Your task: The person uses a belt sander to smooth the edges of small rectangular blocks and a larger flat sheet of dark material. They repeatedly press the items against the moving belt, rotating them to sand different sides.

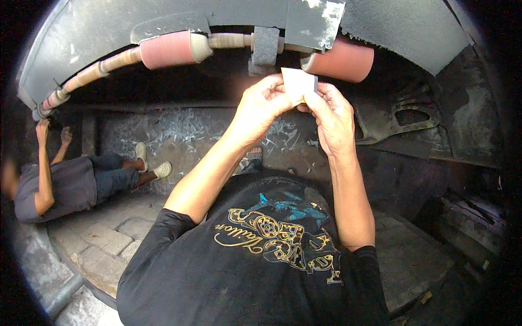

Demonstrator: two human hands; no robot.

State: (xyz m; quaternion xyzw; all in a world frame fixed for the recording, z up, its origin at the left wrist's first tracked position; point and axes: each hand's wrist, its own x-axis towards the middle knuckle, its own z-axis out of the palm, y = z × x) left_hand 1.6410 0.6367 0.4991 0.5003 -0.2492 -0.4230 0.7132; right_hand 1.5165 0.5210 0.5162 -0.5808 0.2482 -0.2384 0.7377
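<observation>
Between my two raised hands is a small pale, flat piece [298,84] with straight edges and a greyish right side; its material I cannot make out. My left hand [265,100] pinches it from the left, and my right hand [333,111] grips its lower right part with thumb and fingers. Just beyond my right hand sits a reddish abrasive roller [345,61] on a long shaft. Farther left on the same shaft is a pink roller [167,50] with a pale cone-shaped end. A grey block [266,46] surrounds the shaft between them.
A grey sheet-metal hood [239,15] arches over the rollers. To the left, another person [60,185] holds both hands near the shaft's far end. Pale scraps litter the dark ground [190,127] below. Stone blocks [109,231] pave the floor; a metal bracket [402,125] stands at right.
</observation>
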